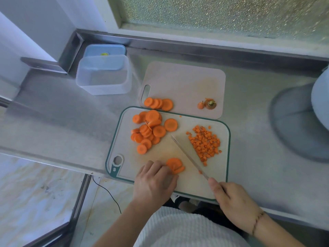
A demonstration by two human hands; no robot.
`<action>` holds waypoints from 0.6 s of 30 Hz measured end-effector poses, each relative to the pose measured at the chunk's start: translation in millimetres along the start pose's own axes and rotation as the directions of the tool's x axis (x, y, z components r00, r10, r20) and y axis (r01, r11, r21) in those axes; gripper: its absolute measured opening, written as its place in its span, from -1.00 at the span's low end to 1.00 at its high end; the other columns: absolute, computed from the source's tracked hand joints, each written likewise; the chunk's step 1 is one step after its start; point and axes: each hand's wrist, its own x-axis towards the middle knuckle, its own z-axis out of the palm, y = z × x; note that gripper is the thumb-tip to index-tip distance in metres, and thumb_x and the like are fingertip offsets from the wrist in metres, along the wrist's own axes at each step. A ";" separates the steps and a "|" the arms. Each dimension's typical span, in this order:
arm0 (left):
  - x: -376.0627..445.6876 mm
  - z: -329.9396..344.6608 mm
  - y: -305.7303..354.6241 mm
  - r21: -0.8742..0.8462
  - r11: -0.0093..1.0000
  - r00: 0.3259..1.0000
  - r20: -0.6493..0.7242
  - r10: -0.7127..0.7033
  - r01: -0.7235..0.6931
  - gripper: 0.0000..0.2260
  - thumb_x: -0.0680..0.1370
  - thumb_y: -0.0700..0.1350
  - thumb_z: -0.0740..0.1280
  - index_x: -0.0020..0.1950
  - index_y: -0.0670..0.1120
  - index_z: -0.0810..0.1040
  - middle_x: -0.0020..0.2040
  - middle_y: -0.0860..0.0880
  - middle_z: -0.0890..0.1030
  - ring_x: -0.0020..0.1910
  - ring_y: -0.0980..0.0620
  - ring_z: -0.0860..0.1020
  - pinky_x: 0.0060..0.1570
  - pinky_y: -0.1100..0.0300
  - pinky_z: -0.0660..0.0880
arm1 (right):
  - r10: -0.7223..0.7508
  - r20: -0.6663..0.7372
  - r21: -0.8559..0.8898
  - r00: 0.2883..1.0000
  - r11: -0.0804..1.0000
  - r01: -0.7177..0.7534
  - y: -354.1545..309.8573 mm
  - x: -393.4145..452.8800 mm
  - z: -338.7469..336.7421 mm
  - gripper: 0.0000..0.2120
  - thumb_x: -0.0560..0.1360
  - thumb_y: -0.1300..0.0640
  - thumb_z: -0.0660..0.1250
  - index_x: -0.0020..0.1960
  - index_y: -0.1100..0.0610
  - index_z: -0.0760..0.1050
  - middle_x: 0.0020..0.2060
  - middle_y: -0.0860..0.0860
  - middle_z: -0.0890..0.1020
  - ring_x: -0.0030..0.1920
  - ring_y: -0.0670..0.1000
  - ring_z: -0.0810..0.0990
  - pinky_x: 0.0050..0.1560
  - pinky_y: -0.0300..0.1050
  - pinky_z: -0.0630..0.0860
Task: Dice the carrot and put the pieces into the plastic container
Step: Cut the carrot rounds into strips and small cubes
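The steel counter (71, 111) ran across the whole frame, with a frosted window (222, 13) along the top. At the right edge sat a large pale round basin (320, 100), blurred and cut off by the frame.

In the lower centre lay the green-edged cutting board (222, 179); a second, plain board (183, 81) lay behind it, their edges touching or overlapping. In the upper left stood the plastic container (104, 87), clear and with no carrot inside, well apart from the boards, and a blue lid (105, 49) lay just behind it.

Your left hand (154, 182) sat at the near edge of the green-edged board, fingers curled down onto a small stack of slices (175, 165), pinning them. Your right hand (233, 200) was wrapped round the handle of the knife (188, 155), forefinger stretched toward the blade; the blade angled up and left across the board, between the stack and the diced pieces.

A heap of carrot rounds (147, 131) filled the upper left of the green-edged board, and a short row of rounds (158, 104) lay on the near left edge of the plain board. The diced pieces (205, 143) were piled at the board's right, just beside the blade. The carrot ends (208, 104) sat on the plain board's near right corner. A thin bracelet (257, 222) circled your right wrist.
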 end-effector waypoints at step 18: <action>0.1 9.2 16.0 -0.110 0.991 0.997 -0.025 -0.078 0.075 -0.86 0.47 -0.05 0.48 -0.05 -0.03 0.58 -0.02 0.07 0.50 -0.15 0.01 0.49 -0.12 0.14 0.50 | 0.009 -0.005 -0.024 1.000 1.000 -0.009 3.7 0.5 2.2 -0.29 0.34 -0.52 -0.17 -0.46 0.09 0.30 -0.60 -0.02 0.39 -0.52 -0.10 0.39 -0.42 -0.19 0.32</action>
